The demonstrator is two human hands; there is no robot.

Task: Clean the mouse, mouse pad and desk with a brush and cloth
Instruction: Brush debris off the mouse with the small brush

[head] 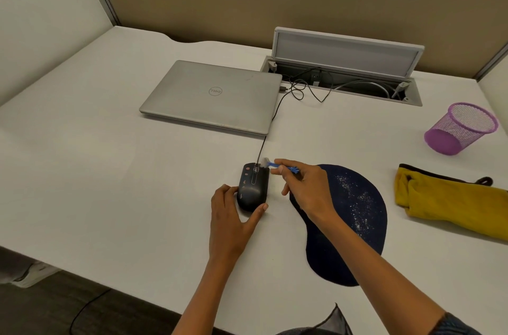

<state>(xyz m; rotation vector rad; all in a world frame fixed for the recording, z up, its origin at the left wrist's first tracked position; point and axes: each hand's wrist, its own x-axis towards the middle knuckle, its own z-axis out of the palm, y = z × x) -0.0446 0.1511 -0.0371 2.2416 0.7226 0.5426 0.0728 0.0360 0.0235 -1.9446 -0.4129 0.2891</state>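
Observation:
A black wired mouse (252,187) with small pink specks on its top sits on the white desk (110,169). My left hand (231,213) grips its rear end between thumb and fingers. My right hand (305,189) pinches a small blue brush (277,165); its white bristles touch the mouse's front right corner near the cable. The dark blue mouse pad (354,224), dusted with white crumbs, lies just right of the mouse, partly under my right hand. A yellow cloth (450,200) lies folded at the right.
A shut silver laptop (214,95) lies behind the mouse, with the mouse cable running to it. An open cable box (343,71) sits at the back. A purple mesh cup (461,128) stands at the far right. Partition walls border the desk.

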